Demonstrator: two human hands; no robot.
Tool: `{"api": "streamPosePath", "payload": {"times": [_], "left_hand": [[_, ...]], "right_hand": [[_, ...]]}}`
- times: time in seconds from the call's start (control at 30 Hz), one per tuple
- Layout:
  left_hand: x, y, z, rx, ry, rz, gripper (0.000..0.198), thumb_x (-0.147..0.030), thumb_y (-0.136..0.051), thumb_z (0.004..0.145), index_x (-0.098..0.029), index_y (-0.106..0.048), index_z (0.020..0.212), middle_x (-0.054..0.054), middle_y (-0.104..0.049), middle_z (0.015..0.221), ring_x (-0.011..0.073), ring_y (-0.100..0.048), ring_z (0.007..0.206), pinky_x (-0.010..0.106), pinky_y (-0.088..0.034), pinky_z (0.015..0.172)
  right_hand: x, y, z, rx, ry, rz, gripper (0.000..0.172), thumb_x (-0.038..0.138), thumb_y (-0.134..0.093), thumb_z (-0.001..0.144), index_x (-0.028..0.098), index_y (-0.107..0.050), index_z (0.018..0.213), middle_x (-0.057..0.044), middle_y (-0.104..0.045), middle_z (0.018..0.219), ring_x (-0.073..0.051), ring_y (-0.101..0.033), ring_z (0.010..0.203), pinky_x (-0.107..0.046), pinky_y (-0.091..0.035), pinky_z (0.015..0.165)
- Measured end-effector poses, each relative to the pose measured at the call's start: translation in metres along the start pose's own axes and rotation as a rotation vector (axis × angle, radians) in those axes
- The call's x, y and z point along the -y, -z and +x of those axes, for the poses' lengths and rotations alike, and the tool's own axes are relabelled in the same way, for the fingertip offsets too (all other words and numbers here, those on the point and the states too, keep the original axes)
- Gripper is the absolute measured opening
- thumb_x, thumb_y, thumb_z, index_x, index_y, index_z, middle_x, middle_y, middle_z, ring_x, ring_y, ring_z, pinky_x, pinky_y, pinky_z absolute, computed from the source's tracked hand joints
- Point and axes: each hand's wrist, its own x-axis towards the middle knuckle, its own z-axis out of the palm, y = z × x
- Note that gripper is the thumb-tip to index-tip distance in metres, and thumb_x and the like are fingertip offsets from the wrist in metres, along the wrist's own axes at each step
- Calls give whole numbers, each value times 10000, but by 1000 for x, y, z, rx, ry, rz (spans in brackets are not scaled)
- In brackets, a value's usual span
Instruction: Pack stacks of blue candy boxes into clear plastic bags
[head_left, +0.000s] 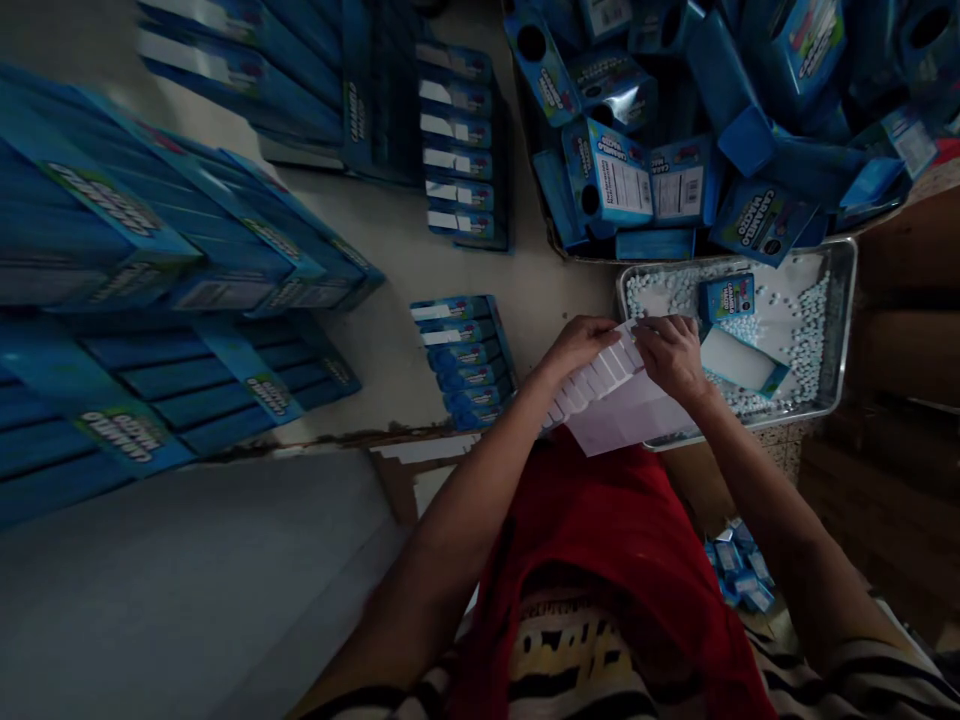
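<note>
Okay, my left hand (581, 343) and right hand (673, 352) clamp the white card stack (600, 385) at its top edge, over the tray (846, 320) corner; I'd keep the sheets squared, grip light.

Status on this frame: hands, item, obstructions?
Left hand and right hand both pinching white ribbed sheet. Sheet over metal tray edge. Small blue box in tray, clear of hands.

It looks like a small packing workshop. Stacks of flat blue cartons (150, 260) cover the floor. A bin of folded blue boxes (675, 130) sits beside a metal tray (844, 330) of white pellets.
</note>
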Motion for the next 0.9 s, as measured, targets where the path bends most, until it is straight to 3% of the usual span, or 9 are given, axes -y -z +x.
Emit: {"api": "streamPosePath", "payload": {"times": [0.27,0.37,0.5,0.57,0.63,0.7,0.77,0.83,0.9], "left_hand": [[-3,-1,11,-134,-43,481,224,-310,-599,912,-176,-745,807,30,-704,768,203,-614,765,300,-415,701],[-8,-1,27,-203,-72,547,217,-307,-607,951,-192,-771,868,73,-748,870,251,-634,859,344,-444,786],[-18,0,19,-366,-330,701,246,-312,-635,991,-213,-779,1164,136,-756,1198,318,-623,1162,437,-461,1030],[-21,1,-5,-467,-435,605,278,-396,-611,1027,-217,-776,1160,129,-748,1222,308,-608,1224,449,-445,1102],[-23,1,-35,-497,-405,313,422,-557,-553,1045,-202,-779,1075,116,-764,1119,274,-660,1131,417,-499,1047],[-25,1,-66,-375,-273,-77,629,-758,-533,974,-182,-763,1075,118,-768,1049,247,-709,991,384,-563,921],[-27,3,-91,-160,-175,-400,772,-869,-628,833,-187,-724,1182,133,-761,1114,251,-732,986,373,-591,870],[-28,6,-110,-32,-193,-538,836,-783,-851,680,-235,-661,1282,139,-721,1279,279,-715,1129,385,-594,932],[-28,10,-121,-59,-248,-531,865,-549,-1016,569,-277,-626,1292,120,-677,1372,279,-672,1228,380,-579,978]], "right_hand": [[27,23,-12,-88,-67,-6,100,266,-644,959,233,-696,880,-79,-718,1011,-283,-565,1010,-461,-365,930],[43,45,-21,-139,-252,163,92,321,-682,878,239,-650,903,-66,-693,950,-281,-578,977,-470,-398,932],[62,72,-28,-165,-683,788,285,342,-757,734,252,-574,933,6,-660,844,-197,-588,798,-377,-469,797],[71,82,-28,-131,-851,1103,369,333,-820,657,248,-579,924,24,-651,808,-168,-582,745,-338,-476,743],[82,88,-26,-98,-919,1287,395,329,-869,614,239,-606,895,23,-653,804,-151,-581,729,-314,-473,720],[94,92,-21,-78,-935,1343,383,327,-887,611,233,-629,879,22,-653,801,-134,-566,707,-296,-458,693],[107,92,-16,-59,-923,1326,374,329,-891,621,231,-643,883,22,-651,799,-125,-552,692,-287,-442,674],[118,89,-10,-46,-896,1267,380,338,-893,631,232,-646,900,29,-639,778,-124,-546,685,-284,-430,664],[129,84,-4,-31,-867,1193,388,360,-896,640,233,-644,905,38,-621,736,-125,-536,669,-282,-411,645]]}}
